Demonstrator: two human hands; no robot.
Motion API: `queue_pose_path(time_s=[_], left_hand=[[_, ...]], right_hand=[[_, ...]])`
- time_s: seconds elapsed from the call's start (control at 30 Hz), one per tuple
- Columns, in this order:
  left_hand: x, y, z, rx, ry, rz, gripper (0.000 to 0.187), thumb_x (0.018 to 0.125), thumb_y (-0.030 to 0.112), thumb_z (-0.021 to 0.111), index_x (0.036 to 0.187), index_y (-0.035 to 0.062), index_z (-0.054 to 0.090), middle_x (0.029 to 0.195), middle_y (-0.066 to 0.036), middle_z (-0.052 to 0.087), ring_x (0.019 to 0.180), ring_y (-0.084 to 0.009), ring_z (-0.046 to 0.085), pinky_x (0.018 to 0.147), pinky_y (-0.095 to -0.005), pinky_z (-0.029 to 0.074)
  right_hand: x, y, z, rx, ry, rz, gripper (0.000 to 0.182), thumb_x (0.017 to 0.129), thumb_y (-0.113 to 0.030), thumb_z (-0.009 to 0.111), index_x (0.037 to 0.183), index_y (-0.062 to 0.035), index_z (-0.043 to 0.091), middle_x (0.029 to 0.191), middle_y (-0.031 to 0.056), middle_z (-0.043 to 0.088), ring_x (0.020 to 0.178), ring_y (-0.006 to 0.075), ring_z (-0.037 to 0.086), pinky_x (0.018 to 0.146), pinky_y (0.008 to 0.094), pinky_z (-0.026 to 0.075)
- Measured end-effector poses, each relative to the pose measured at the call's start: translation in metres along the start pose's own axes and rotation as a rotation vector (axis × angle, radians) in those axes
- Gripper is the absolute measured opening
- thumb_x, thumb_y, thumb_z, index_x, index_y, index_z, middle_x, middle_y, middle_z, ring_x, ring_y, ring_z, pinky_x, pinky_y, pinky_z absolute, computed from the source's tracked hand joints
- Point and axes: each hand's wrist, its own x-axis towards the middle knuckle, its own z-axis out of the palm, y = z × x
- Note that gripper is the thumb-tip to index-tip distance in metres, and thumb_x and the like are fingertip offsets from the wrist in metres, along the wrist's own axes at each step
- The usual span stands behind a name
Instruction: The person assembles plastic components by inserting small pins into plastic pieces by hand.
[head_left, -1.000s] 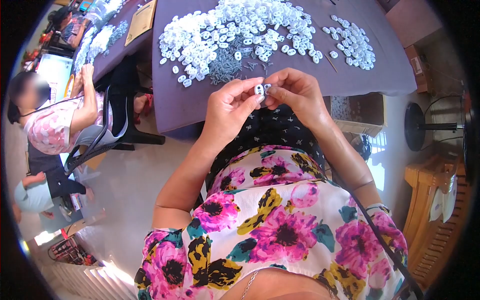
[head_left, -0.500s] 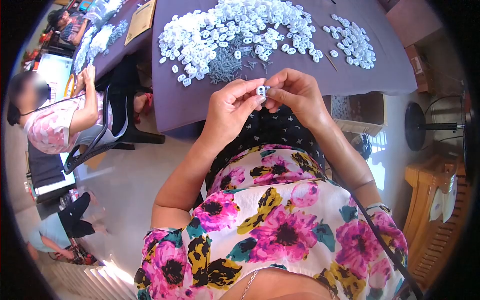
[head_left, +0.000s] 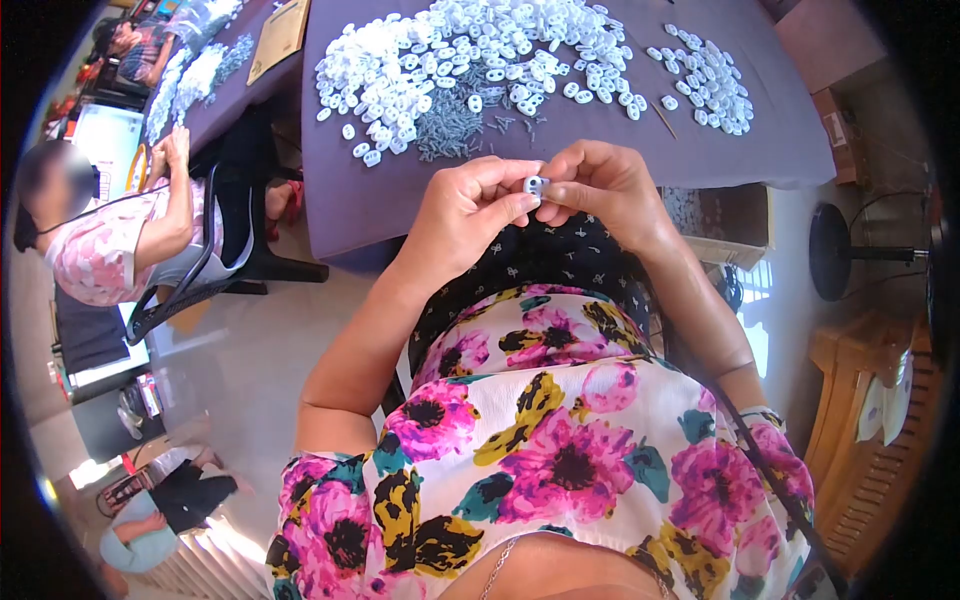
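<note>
My left hand [head_left: 478, 205] pinches a small white two-hole plastic piece [head_left: 534, 186] between thumb and forefinger, just off the table's front edge. From the other side, the thumb and fingers of my right hand [head_left: 598, 195] are closed against the same piece. Whether the right fingertips also hold a smaller part is hidden. Beyond the hands lies a big heap of similar white oval pieces [head_left: 400, 75]. A pile of tiny grey parts [head_left: 450, 130] sits at its near side, too small to make out exactly.
A smaller group of white pieces [head_left: 715, 90] and a thin brown stick [head_left: 664, 120] lie to the right on the dark tablecloth [head_left: 590, 135]. Below the edge stands an open box [head_left: 740, 225]. At left a person [head_left: 130, 230] sits on a black chair; a black stand [head_left: 850, 252] is at right.
Both hands have shifted slightly right with the white piece, which is now turned a little between the fingers. In the lower left background, another person has moved.
</note>
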Motion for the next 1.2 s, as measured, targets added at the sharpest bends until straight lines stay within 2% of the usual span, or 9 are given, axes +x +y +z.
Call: queue_pose_path(time_s=[0.17, 0.3, 0.47, 0.63, 0.73, 0.97, 1.07, 1.13, 1.2], left_hand=[[0.004, 0.011, -0.010, -0.148, -0.088, -0.088, 0.051, 0.084, -0.001, 0.063, 0.132, -0.0009, 0.049, 0.093, -0.006, 0.063, 0.074, -0.0110, 0.061, 0.069, -0.0230, 0.051], [0.010, 0.015, -0.012, -0.176, -0.232, -0.153, 0.053, 0.083, 0.001, 0.065, 0.133, -0.0023, 0.047, 0.098, -0.008, 0.065, 0.077, -0.0121, 0.062, 0.069, -0.0238, 0.052], [0.007, 0.004, -0.008, -0.383, -0.192, -0.250, 0.051, 0.085, 0.007, 0.065, 0.131, -0.0035, 0.047, 0.107, -0.011, 0.065, 0.081, -0.0129, 0.064, 0.069, -0.0256, 0.053], [-0.002, -0.013, -0.001, -0.453, -0.154, -0.316, 0.045, 0.086, 0.007, 0.064, 0.127, -0.0042, 0.051, 0.107, -0.010, 0.065, 0.083, -0.0132, 0.064, 0.071, -0.0264, 0.054], [-0.002, -0.013, 0.000, -0.509, -0.182, -0.328, 0.038, 0.087, 0.004, 0.062, 0.124, -0.0031, 0.055, 0.096, -0.008, 0.067, 0.076, -0.0116, 0.064, 0.069, -0.0234, 0.053], [-0.014, -0.018, 0.011, -0.534, -0.202, -0.370, 0.040, 0.089, 0.007, 0.061, 0.126, -0.0035, 0.053, 0.090, -0.007, 0.067, 0.074, -0.0111, 0.063, 0.064, -0.0227, 0.053], [-0.003, -0.012, 0.016, -0.429, -0.120, -0.275, 0.040, 0.089, 0.008, 0.062, 0.127, -0.0028, 0.053, 0.089, -0.007, 0.066, 0.072, -0.0101, 0.061, 0.064, -0.0225, 0.052], [0.008, -0.003, 0.011, -0.165, -0.092, -0.073, 0.041, 0.090, 0.010, 0.062, 0.128, -0.0030, 0.052, 0.088, -0.006, 0.066, 0.070, -0.0087, 0.060, 0.063, -0.0227, 0.051], [0.021, 0.004, -0.002, 0.169, 0.044, 0.094, 0.040, 0.091, 0.011, 0.061, 0.128, -0.0036, 0.052, 0.087, -0.006, 0.066, 0.069, -0.0073, 0.059, 0.064, -0.0219, 0.049]], right_hand=[[0.003, -0.012, -0.012, -0.001, -0.181, -0.009, 0.026, 0.083, 0.005, 0.064, 0.109, 0.0023, 0.061, 0.092, 0.0081, 0.065, 0.079, 0.0127, 0.064, 0.071, 0.0238, 0.053], [0.005, -0.019, -0.001, -0.022, -0.338, 0.024, 0.034, 0.080, 0.006, 0.067, 0.113, 0.0025, 0.060, 0.094, 0.0070, 0.065, 0.082, 0.0112, 0.062, 0.071, 0.0228, 0.050], [0.001, -0.008, 0.005, -0.118, -0.229, -0.009, 0.020, 0.079, 0.001, 0.073, 0.095, 0.0007, 0.062, 0.089, 0.0029, 0.065, 0.075, 0.0074, 0.059, 0.065, 0.0221, 0.047], [-0.010, 0.008, 0.009, -0.205, -0.160, -0.027, 0.017, 0.078, -0.003, 0.075, 0.090, -0.0014, 0.063, 0.079, 0.0003, 0.065, 0.070, 0.0050, 0.056, 0.059, 0.0209, 0.042], [-0.014, 0.005, 0.011, -0.291, -0.149, -0.020, 0.016, 0.079, -0.004, 0.075, 0.090, -0.0004, 0.063, 0.079, 0.0022, 0.066, 0.072, 0.0059, 0.058, 0.060, 0.0219, 0.045], [-0.025, 0.010, 0.010, -0.301, -0.163, -0.001, 0.013, 0.081, -0.001, 0.071, 0.089, 0.0025, 0.062, 0.081, 0.0069, 0.067, 0.076, 0.0095, 0.063, 0.064, 0.0248, 0.051], [-0.017, 0.007, 0.000, -0.184, -0.162, -0.068, 0.012, 0.081, 0.000, 0.071, 0.091, 0.0002, 0.063, 0.084, 0.0047, 0.065, 0.074, 0.0100, 0.063, 0.065, 0.0236, 0.051], [-0.008, -0.017, -0.012, -0.379, 0.012, 0.017, 0.017, 0.079, 0.002, 0.071, 0.094, 0.0003, 0.063, 0.081, 0.0038, 0.064, 0.074, 0.0101, 0.061, 0.065, 0.0245, 0.051], [0.002, -0.023, -0.049, -0.684, 0.248, -0.180, 0.018, 0.081, -0.004, 0.069, 0.099, -0.0006, 0.065, 0.075, 0.0026, 0.063, 0.074, 0.0075, 0.060, 0.068, 0.0263, 0.051]])
